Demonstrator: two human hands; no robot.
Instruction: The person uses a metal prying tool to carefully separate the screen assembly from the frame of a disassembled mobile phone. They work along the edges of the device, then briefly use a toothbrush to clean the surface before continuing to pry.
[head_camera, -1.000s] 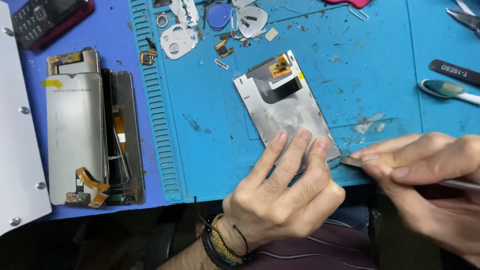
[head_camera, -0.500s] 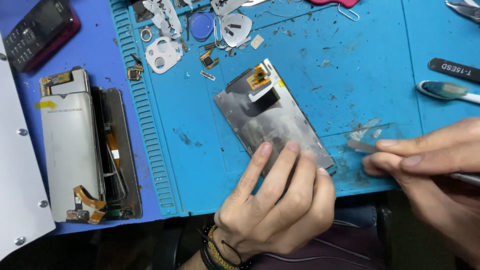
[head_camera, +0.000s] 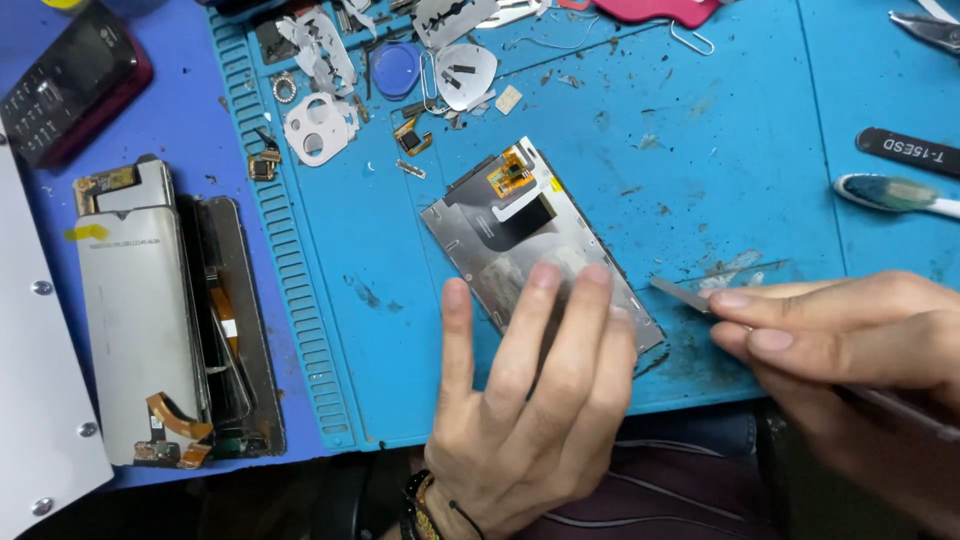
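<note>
Head view: our left hand (head_camera: 530, 400) presses flat, fingers spread, on the display panel (head_camera: 535, 250) while our right hand (head_camera: 850, 340) pinches a thin blade (head_camera: 680, 294) beside its edge, mid-separation, calling for a shallow, careful slide.

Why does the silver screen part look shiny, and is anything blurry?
In the head view, overhead light glints softly off the metal screen panel; the left hand casts only a faint shadow on the blue mat; the right hand looks slightly soft at the frame's edge.

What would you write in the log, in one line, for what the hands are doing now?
left hand: fingers flat on silver screen panel | right hand: pinching thin metal blade beside panel | surface: blue mat
</note>
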